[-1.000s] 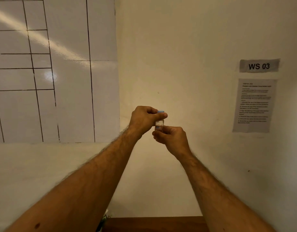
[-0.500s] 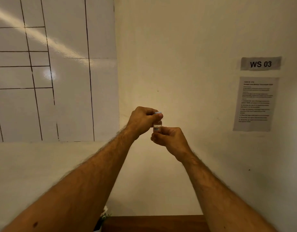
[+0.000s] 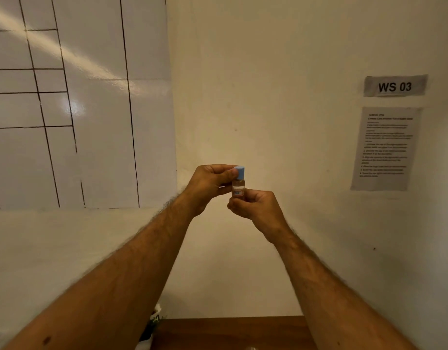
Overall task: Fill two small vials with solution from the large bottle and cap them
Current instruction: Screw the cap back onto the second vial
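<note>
I hold a small clear vial (image 3: pixel 238 188) upright in front of the wall, raised well above the table. It has a small label and clear liquid inside. A light blue cap (image 3: pixel 239 172) sits on its neck. My left hand (image 3: pixel 210 184) pinches that cap from the left with thumb and fingers. My right hand (image 3: pixel 256 207) grips the vial's lower body from below. The large bottle and the second vial are out of view.
A brown wooden table (image 3: pixel 230 333) shows only at the bottom edge. A white item with green print (image 3: pixel 152 324) stands at its left end. On the wall are a "WS 03" sign (image 3: pixel 395 85), an instruction sheet (image 3: pixel 385 147) and a lined whiteboard (image 3: pixel 79 102).
The blue cap shows more fully above my left fingers than before. Both hands stay at the same spot, and the camera has tilted slightly.
</note>
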